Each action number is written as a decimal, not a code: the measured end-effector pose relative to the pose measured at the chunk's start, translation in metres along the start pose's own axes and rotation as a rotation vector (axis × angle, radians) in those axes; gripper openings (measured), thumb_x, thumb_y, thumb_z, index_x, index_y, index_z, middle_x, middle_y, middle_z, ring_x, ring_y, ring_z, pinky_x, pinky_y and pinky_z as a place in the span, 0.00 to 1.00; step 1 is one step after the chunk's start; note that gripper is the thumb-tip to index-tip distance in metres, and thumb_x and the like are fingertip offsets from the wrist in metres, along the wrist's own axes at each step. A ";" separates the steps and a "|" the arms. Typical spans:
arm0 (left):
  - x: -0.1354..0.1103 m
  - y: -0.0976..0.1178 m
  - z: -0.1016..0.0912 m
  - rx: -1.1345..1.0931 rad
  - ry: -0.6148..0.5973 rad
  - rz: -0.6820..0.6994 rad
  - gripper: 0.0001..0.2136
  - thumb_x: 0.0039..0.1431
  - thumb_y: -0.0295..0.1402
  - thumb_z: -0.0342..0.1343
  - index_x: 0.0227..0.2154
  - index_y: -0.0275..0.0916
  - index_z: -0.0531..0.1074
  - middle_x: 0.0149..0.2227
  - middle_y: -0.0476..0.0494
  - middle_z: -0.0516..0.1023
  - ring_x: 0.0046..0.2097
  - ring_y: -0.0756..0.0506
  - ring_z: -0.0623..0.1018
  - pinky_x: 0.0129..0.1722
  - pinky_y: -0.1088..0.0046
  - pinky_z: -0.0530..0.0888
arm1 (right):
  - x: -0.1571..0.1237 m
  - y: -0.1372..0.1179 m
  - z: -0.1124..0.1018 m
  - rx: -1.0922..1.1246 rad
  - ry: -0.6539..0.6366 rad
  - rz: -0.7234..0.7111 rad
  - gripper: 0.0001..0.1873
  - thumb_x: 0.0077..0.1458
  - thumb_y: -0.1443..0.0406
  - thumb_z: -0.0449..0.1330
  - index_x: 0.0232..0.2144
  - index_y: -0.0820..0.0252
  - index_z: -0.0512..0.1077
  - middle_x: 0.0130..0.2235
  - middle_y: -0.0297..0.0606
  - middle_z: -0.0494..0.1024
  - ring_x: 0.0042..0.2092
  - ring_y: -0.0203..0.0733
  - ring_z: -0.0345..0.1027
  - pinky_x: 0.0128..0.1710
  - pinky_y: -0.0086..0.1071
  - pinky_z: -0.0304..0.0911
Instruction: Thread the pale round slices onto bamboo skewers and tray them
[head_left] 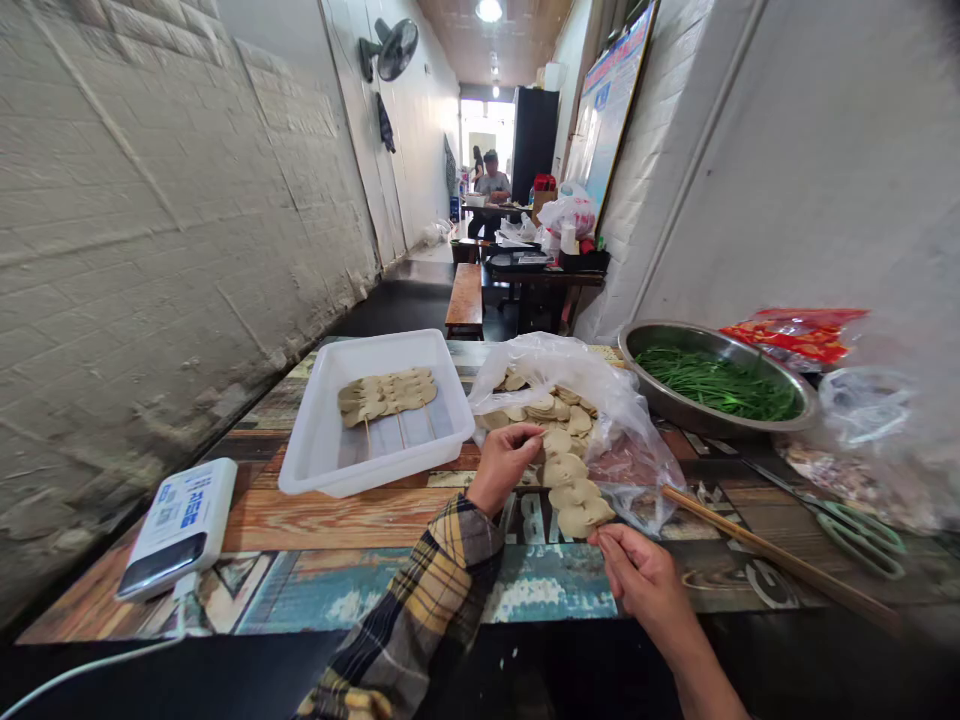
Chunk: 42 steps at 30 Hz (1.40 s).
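Note:
Thin, round beige slices (574, 490) are bunched in a row between my hands, apparently on a skewer that they mostly cover. My right hand (637, 570) is closed in a pinch at the near end of that row, on the skewer's end. With fingertips pinched, my left hand (504, 465) grips the edge of a slice at the row's far end. Just beyond lies an opened clear plastic bag (600, 375) with more loose slices (551, 408) in it. At the left, a white plastic tub (311, 455) holds several finished skewers of slices (386, 395).
A steel bowl (806, 412) of green chives (716, 385) stands at the right. Nearby are green-handled scissors (862, 535), wooden chopsticks (780, 555) and plastic packets (862, 480). A white device (180, 525) with a cable sits at the left. Farther back, a person (493, 182) sits at another table.

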<state>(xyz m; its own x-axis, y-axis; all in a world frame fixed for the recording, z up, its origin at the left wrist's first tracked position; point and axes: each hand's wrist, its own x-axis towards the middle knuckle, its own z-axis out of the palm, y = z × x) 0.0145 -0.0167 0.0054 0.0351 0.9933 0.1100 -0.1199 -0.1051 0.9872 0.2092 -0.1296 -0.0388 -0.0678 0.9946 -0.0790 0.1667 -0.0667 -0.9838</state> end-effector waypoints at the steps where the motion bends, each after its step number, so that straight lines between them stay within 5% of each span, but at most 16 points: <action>1: 0.000 -0.001 0.000 0.028 0.003 0.017 0.10 0.47 0.34 0.60 0.31 0.34 0.80 0.27 0.45 0.77 0.29 0.51 0.70 0.30 0.77 0.65 | 0.000 0.000 0.001 0.006 -0.002 0.002 0.24 0.57 0.46 0.55 0.34 0.63 0.71 0.14 0.25 0.61 0.15 0.29 0.49 0.15 0.25 0.45; 13: 0.000 0.000 0.000 0.032 -0.063 0.022 0.12 0.49 0.37 0.61 0.33 0.34 0.79 0.28 0.46 0.75 0.29 0.52 0.67 0.28 0.78 0.62 | 0.001 -0.003 0.007 0.134 -0.028 0.044 0.25 0.53 0.44 0.57 0.30 0.61 0.70 0.13 0.23 0.60 0.14 0.27 0.46 0.14 0.24 0.42; 23: 0.000 0.004 -0.003 -0.233 -0.119 -0.114 0.21 0.44 0.40 0.66 0.41 0.34 0.77 0.24 0.51 0.70 0.25 0.54 0.63 0.26 0.78 0.59 | 0.002 -0.010 0.011 0.166 0.002 0.072 0.27 0.49 0.42 0.58 0.28 0.61 0.71 0.12 0.23 0.60 0.12 0.27 0.45 0.12 0.22 0.42; 29: 0.000 0.003 -0.004 -0.429 -0.093 -0.247 0.19 0.43 0.44 0.67 0.35 0.35 0.78 0.31 0.46 0.75 0.29 0.52 0.69 0.28 0.77 0.63 | 0.002 -0.009 0.013 0.169 0.003 0.062 0.27 0.50 0.42 0.58 0.28 0.60 0.70 0.12 0.23 0.59 0.12 0.27 0.45 0.11 0.22 0.43; 42: -0.001 0.003 -0.005 -0.327 -0.082 -0.240 0.17 0.39 0.43 0.69 0.21 0.33 0.73 0.19 0.53 0.65 0.22 0.56 0.59 0.23 0.78 0.54 | 0.005 -0.003 0.020 0.128 -0.045 0.050 0.28 0.52 0.41 0.56 0.28 0.61 0.69 0.12 0.23 0.60 0.13 0.27 0.45 0.13 0.22 0.41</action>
<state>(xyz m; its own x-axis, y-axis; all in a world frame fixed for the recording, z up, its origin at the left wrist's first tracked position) 0.0091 -0.0180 0.0073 0.1776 0.9793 -0.0968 -0.4073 0.1627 0.8987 0.1885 -0.1257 -0.0393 -0.1068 0.9855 -0.1322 0.0445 -0.1281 -0.9908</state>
